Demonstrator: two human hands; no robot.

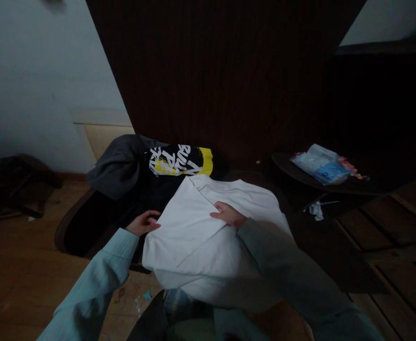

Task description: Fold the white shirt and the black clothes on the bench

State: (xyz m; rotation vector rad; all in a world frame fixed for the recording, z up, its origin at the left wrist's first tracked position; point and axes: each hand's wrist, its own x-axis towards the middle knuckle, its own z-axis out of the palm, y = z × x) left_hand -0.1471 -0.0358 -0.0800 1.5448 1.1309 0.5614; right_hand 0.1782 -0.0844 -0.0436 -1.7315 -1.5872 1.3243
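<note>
A white garment (200, 237) lies spread over my lap and a dark low table (80, 227). My left hand (143, 222) grips its left edge with curled fingers. My right hand (228, 214) rests on top of the cloth near its middle, fingers pinching a fold. Behind the white garment lies a pile of dark clothes: a grey one (117, 163) and a black one with white and yellow lettering (179, 161).
A small dark side table (300, 177) at the right carries a clear plastic bag with blue contents (321, 165). A crumpled bit of white paper (316, 210) lies below it. Wooden floor (19, 265) shows at left; a dark panelled wall (229, 80) stands behind.
</note>
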